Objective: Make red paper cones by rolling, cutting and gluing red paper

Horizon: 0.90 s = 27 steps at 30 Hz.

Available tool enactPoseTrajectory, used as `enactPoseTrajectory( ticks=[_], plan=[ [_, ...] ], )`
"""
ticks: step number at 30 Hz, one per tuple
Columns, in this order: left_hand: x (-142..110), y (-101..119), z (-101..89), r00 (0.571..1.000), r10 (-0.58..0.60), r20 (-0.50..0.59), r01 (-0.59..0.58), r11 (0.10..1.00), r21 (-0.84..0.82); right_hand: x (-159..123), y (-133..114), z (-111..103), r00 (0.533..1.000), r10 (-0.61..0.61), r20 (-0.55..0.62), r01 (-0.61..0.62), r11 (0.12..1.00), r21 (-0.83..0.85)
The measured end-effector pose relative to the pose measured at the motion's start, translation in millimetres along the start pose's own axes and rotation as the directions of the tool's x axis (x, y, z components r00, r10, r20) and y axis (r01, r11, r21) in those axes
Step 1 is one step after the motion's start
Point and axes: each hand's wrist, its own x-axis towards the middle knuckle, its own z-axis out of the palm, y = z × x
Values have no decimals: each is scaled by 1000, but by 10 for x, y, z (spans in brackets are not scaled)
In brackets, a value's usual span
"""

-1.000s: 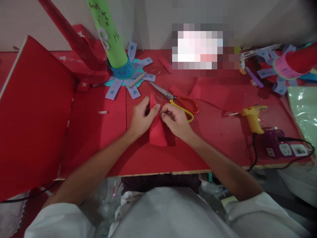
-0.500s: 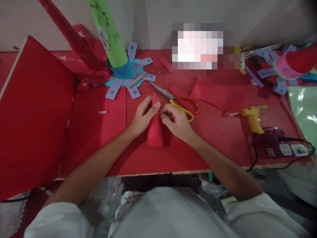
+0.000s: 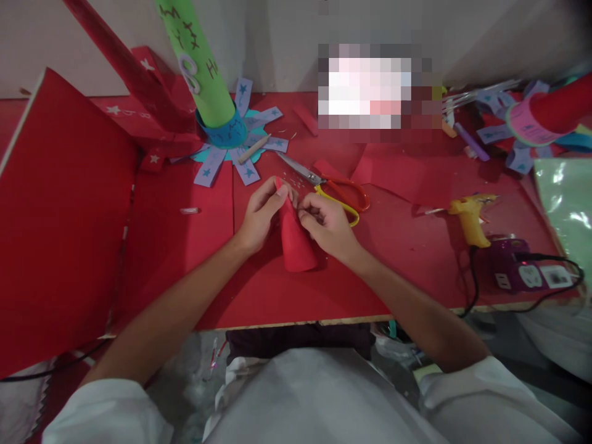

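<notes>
A rolled red paper cone (image 3: 296,243) leans over the table, its narrow end up and its wide end toward me. My left hand (image 3: 263,213) pinches it near the tip, thumb in front and fingers behind. My right hand (image 3: 326,222) is closed beside the cone's right edge, fingertips curled against or very near the paper; what they hold, if anything, is hidden. Just beyond that hand lies a pair of scissors (image 3: 340,190) with orange and yellow handles, blades pointing to the far left.
A green paper tube (image 3: 208,80) rises from a blue base, with a pencil (image 3: 254,149) lying on its purple strips. A yellow glue gun (image 3: 470,219) stands by a purple power strip (image 3: 513,271) with black cables. An upright red board (image 3: 65,216) borders the left side.
The cone has tilted, its tip moving left and its wide end swinging right. My left hand has shifted slightly left with it; my right hand stays nearly in place.
</notes>
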Motion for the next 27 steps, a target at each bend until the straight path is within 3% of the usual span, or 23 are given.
enactPoseTrajectory(
  ticks=[6, 15, 27],
  plan=[
    [-9, -13, -13, 1000, 18, 16, -17, 997, -73, 6, 0, 11, 1000, 27, -2, -27, 998, 63],
    [-8, 38, 13, 999, 34, 12, -32, 993, -110, -15, -24, 23, 984, 177, 23, -178, 958, 226],
    [-1, 32, 15, 999, 41, -2, -41, 994, -102, -10, -47, 32, 973, 231, 13, -226, 939, 257]
  ],
)
